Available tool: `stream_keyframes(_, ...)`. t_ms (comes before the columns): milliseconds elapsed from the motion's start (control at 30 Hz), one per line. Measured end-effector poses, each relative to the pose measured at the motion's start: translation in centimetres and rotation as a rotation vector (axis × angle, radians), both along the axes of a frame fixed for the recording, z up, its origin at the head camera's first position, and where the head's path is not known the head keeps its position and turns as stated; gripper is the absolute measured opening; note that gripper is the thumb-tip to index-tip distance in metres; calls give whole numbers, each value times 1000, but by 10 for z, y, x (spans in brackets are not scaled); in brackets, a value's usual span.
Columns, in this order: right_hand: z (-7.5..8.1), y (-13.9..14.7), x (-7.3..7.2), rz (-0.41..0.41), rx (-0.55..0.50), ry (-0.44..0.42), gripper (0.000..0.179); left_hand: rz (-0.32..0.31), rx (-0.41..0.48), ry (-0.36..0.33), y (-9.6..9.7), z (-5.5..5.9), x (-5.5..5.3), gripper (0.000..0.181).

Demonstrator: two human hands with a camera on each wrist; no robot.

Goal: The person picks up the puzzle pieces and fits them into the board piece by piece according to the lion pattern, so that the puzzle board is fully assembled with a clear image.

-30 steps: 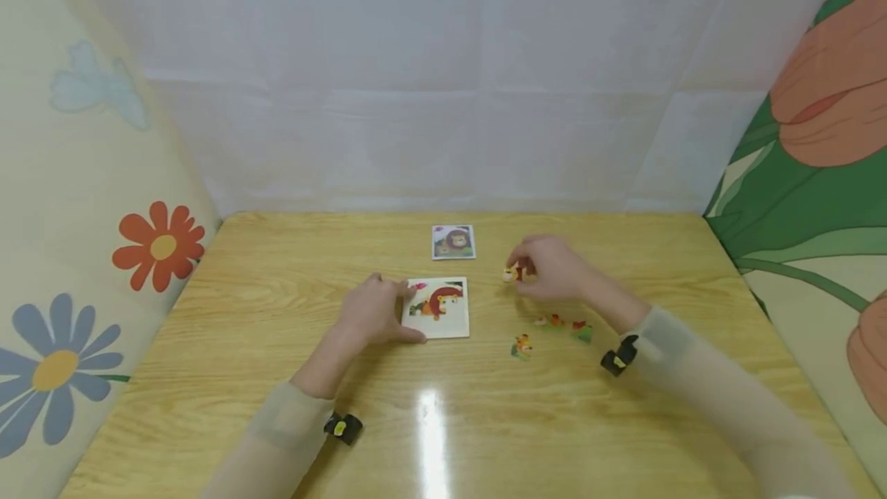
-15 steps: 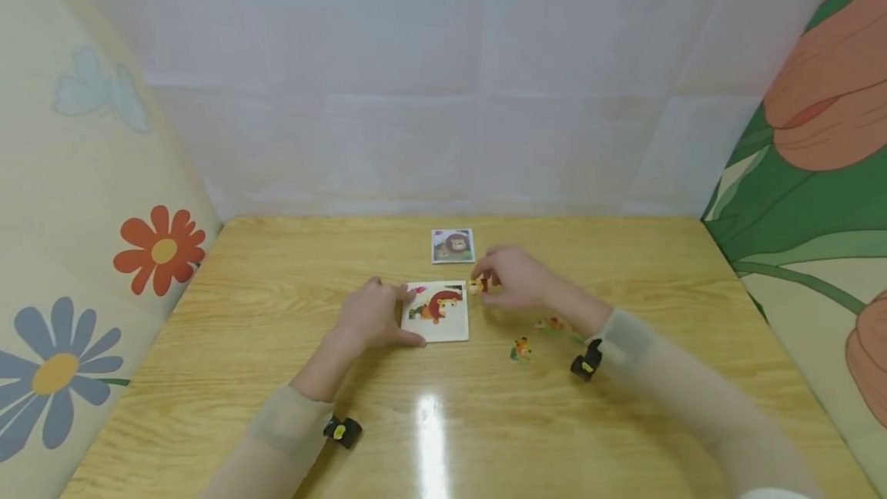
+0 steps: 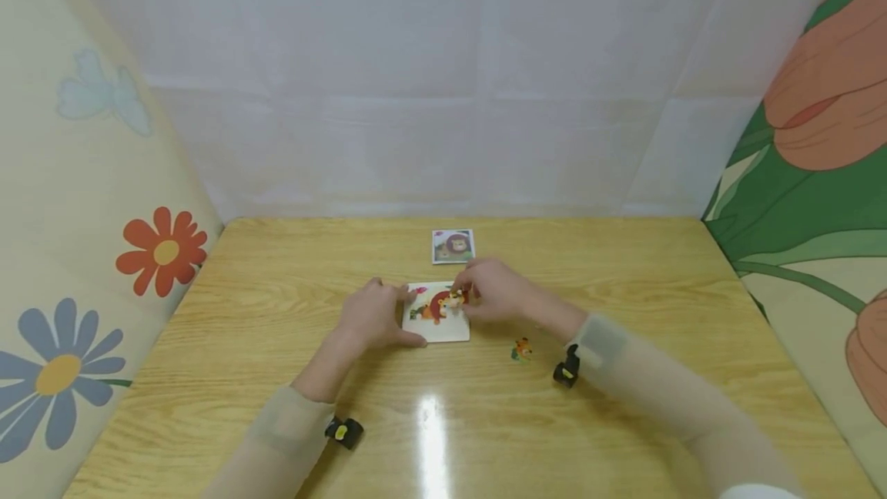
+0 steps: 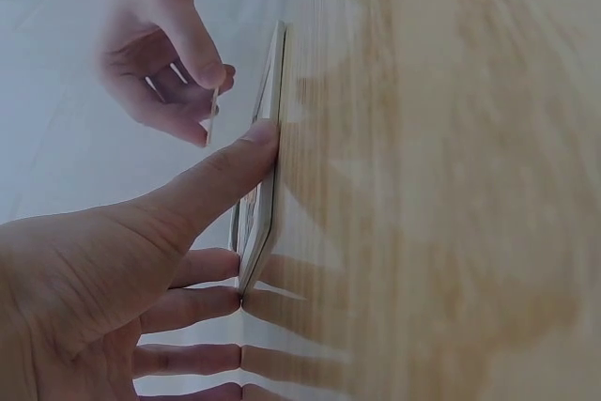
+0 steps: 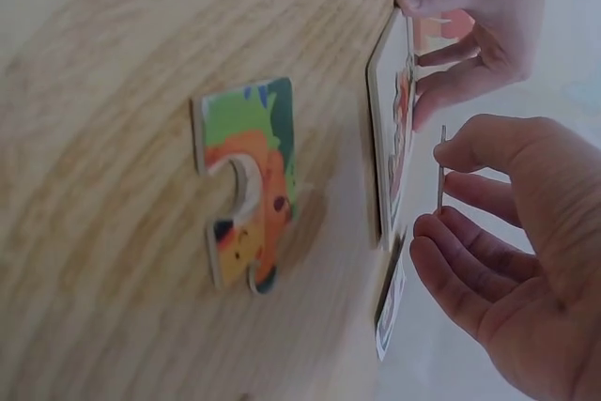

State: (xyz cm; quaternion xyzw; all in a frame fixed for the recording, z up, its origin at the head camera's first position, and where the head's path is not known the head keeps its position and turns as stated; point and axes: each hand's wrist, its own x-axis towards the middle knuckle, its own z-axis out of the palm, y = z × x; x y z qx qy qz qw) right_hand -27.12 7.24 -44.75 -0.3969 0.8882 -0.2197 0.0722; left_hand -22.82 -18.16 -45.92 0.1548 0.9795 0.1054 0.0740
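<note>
A white puzzle board (image 3: 452, 329) with a partly assembled lion picture lies mid-table in the head view. My left hand (image 3: 370, 316) grips its left side, thumb at the near corner and fingertips along the left edge. Over the board's far right part, my right hand (image 3: 496, 291) pinches a thin puzzle piece (image 5: 441, 171) between thumb and fingers. Edge-on in the left wrist view, that held piece (image 4: 213, 117) stands tilted close over the board. A loose puzzle piece (image 5: 277, 171), green and orange with a small animal face, lies on the table nearer me.
Behind the board lies a small square picture card (image 3: 453, 246) showing a lion. The wooden table (image 3: 312, 260) meets a white cloth backdrop (image 3: 416, 152), with flower-painted panels at both sides. The right forearm hides part of the tabletop in the head view.
My right hand has moved left from beside the board to over its far right part, carrying the puzzle piece. Its forearm now covers the other loose pieces. The left hand has stayed put.
</note>
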Motion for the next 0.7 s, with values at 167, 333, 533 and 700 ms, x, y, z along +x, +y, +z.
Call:
stream_keyframes(167,-5,-5,1,-1,7,-26,28,-3,2,9,0,-1,-1,91)
stream_keyframes(333,-10,-8,2,5,28,-26,26,5,-9,8,0,-2,-1,90)
stream_keyframes(533,-14,-10,3,7,36,-21,26,1,-11,7,0,-1,-1,91)
stream_keyframes(700,-14,-12,5,9,39,-11,26,-2,-5,8,0,0,0,91)
